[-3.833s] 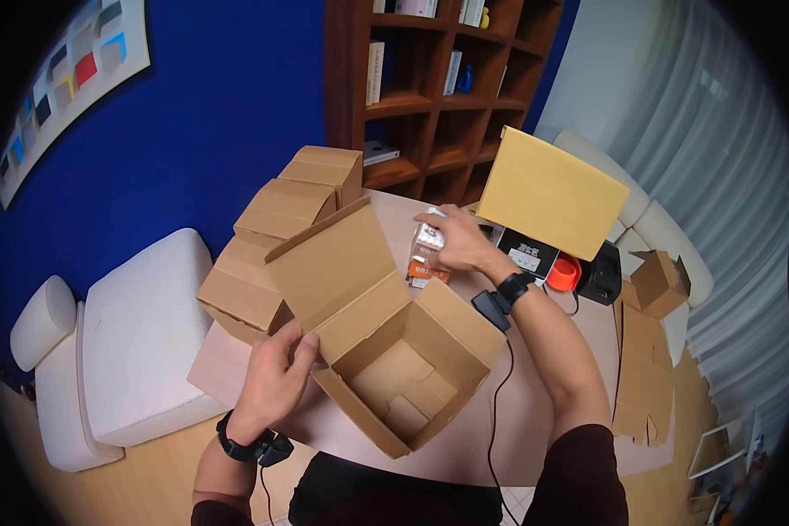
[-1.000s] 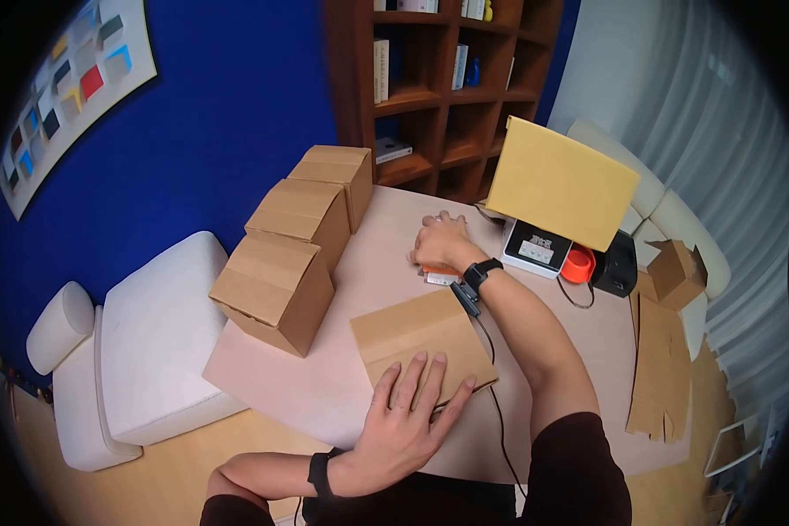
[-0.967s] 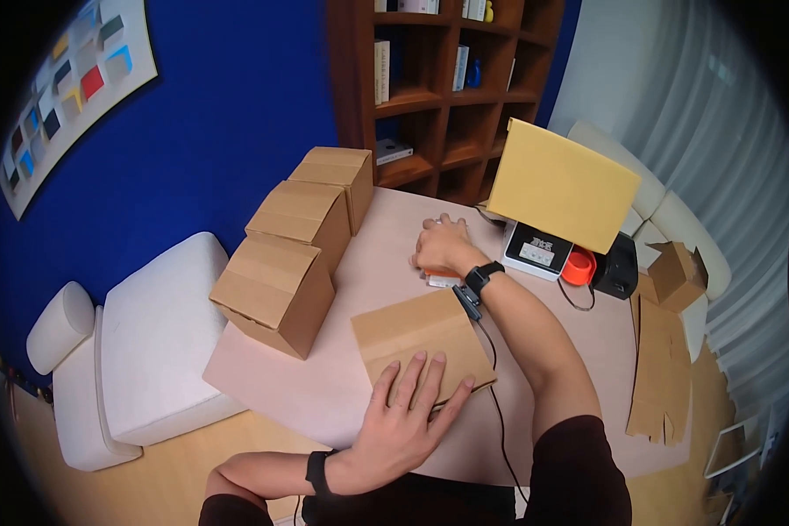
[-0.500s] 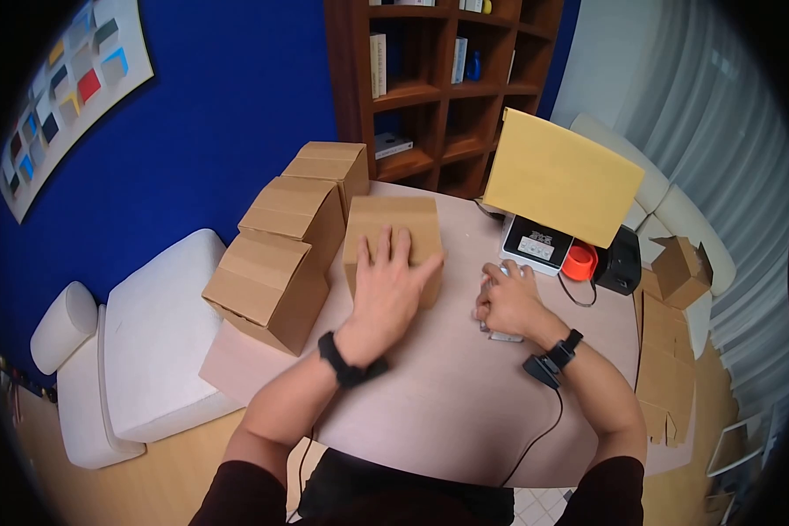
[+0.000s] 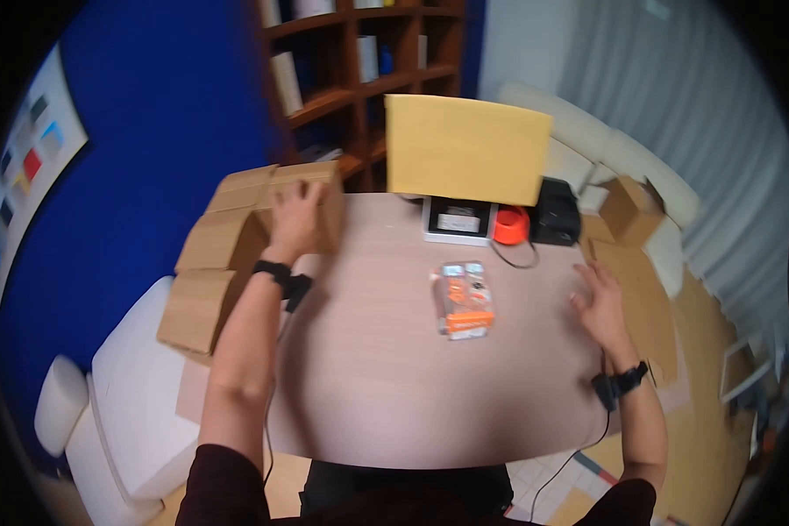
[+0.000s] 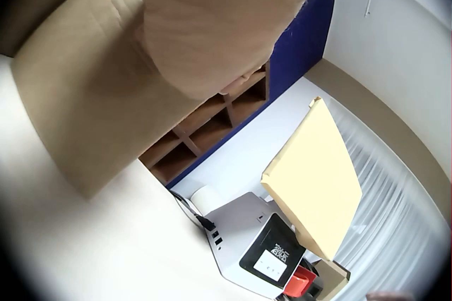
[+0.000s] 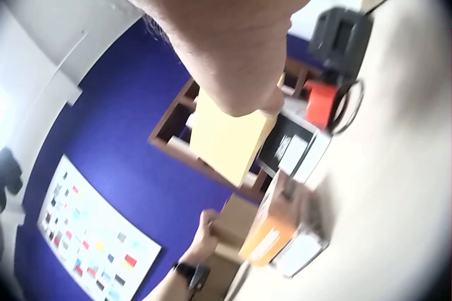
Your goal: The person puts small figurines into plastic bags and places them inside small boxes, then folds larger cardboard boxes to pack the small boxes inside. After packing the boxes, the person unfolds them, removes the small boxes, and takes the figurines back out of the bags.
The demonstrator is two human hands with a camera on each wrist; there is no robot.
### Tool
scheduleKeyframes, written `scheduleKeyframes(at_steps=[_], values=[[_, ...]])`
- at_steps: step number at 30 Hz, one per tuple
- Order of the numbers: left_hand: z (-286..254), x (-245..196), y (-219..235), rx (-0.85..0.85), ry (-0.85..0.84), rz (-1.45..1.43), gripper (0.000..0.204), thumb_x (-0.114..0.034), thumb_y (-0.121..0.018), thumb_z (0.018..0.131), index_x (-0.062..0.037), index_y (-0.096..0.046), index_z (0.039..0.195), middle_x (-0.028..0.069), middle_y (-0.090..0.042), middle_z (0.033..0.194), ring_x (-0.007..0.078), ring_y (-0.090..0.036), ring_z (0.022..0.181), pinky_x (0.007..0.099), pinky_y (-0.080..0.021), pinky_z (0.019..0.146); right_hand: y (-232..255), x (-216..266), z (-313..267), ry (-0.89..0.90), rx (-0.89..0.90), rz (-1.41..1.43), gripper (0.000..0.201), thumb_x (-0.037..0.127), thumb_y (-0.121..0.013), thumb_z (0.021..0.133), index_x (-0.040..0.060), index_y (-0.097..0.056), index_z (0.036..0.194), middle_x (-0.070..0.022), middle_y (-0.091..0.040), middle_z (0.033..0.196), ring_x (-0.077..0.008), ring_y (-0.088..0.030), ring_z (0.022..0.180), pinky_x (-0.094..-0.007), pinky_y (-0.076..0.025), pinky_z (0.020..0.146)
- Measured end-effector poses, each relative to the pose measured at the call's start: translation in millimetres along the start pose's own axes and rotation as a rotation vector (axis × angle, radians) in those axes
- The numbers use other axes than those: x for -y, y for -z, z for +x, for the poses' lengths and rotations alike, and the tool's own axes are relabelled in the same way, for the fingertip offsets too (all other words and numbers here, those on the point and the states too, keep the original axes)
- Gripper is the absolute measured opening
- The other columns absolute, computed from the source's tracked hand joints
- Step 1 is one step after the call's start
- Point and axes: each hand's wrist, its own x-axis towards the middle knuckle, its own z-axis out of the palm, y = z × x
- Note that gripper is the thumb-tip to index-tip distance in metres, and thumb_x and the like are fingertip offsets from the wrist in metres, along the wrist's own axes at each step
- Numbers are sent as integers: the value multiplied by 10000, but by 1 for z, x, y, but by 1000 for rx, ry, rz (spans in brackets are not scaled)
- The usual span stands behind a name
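Observation:
My left hand (image 5: 294, 223) rests on top of a closed cardboard box (image 5: 328, 206) at the table's back left, its fingers spread over the lid; the left wrist view shows the box side (image 6: 92, 96) under that hand. Three more closed boxes stand beside it, one of them a front box (image 5: 197, 307). On the middle of the table are orange and clear packages (image 5: 469, 307), close together, touched by neither hand. My right hand (image 5: 600, 307) hovers to their right, fingers apart and holding nothing. In the right wrist view the orange package (image 7: 270, 234) stands upright.
Along the back are a white and black device (image 5: 458, 221) under a yellow panel (image 5: 469, 149), a red round object (image 5: 511, 225) and a black device (image 5: 556, 212). Flattened cardboard (image 5: 640, 298) and an open box (image 5: 631, 210) lie at the right. A cable hangs from each wrist.
The box under my left hand has moved back and left, against the others. My right hand has let go of the packages and moved right. The head view has turned to the right.

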Motion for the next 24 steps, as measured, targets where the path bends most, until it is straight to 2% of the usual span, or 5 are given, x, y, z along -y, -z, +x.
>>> scheduleKeyframes(at_steps=[4, 10, 13, 19, 24], values=[[-1, -3, -9, -27, -24, 75, 760, -163, -793, 786, -176, -531, 1499, 273, -517, 1512, 468, -410, 1488, 737, -286, 1181, 29, -136, -45, -590, 84, -140, 856, 377, -889, 807, 62, -538, 1522, -287, -620, 1430, -469, -566, 1364, -507, -462, 1138], [-37, -79, 24, -121, -37, -184, 761, 89, -647, 823, -196, -532, 1519, 228, -493, 1545, 481, -320, 1544, 720, -215, 1252, 62, -207, -113, -1007, 204, -95, 1105, 530, -915, 773, 10, -385, 1592, -313, -597, 1458, -474, -592, 1342, -525, -472, 1129], [-51, -110, 33, -126, -93, -268, 684, 103, -615, 855, -189, -580, 1473, 204, -504, 1540, 470, -329, 1544, 703, -229, 1258, 58, -231, -125, -952, 247, -89, 1066, 524, -932, 754, 2, -445, 1545, -291, -617, 1454, -435, -595, 1362, -502, -468, 1136], [-58, -168, 91, -50, -196, -481, 542, 89, -593, 909, -138, -643, 1398, 187, -530, 1523, 468, -367, 1529, 666, -300, 1239, 93, -185, -111, -1058, 304, -155, 1067, 501, -971, 715, -91, -500, 1468, -290, -676, 1379, -407, -618, 1350, -437, -483, 1131], [-57, -197, 134, -65, -277, -798, 443, 35, -638, 960, -113, -671, 1376, 164, -591, 1505, 446, -453, 1492, 486, -400, 1223, 83, -204, -118, -1068, 279, -215, 1044, 471, -1004, 667, -84, -547, 1423, -280, -683, 1374, -412, -623, 1341, -447, -501, 1107]])
